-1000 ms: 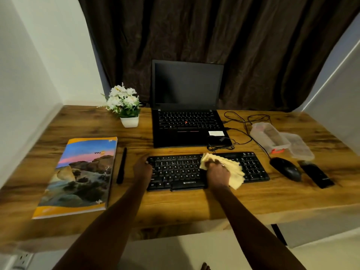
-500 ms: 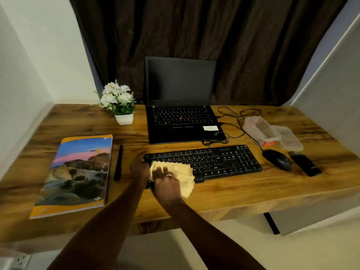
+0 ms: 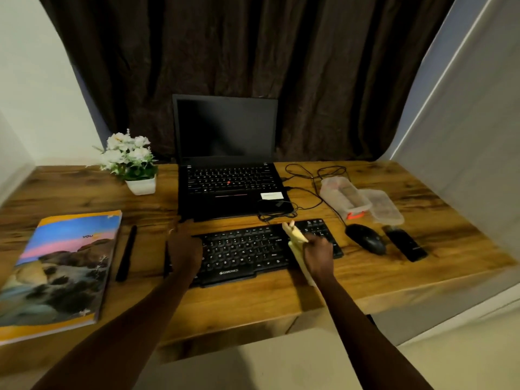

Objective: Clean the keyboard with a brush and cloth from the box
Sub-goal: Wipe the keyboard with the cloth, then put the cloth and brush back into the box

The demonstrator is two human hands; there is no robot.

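The keyboard [image 3: 247,250] lies on the wooden surface [image 3: 253,302], just in front of an open laptop [image 3: 228,190]. The right grip [image 3: 318,256] is clenched around a bunched yellow cloth [image 3: 295,238], holding it against the keys toward the keyboard's right end. The left grip [image 3: 184,250] rests on the keyboard's left end; it is unclear whether its fingers curl around the edge. A black stick [image 3: 126,253] lies between the keyboard and a book [image 3: 59,271]. To the right sit a mouse [image 3: 365,239], a clear plastic box [image 3: 344,199] and its lid [image 3: 384,208]. A pot of white flowers [image 3: 132,161] stands left of the laptop.
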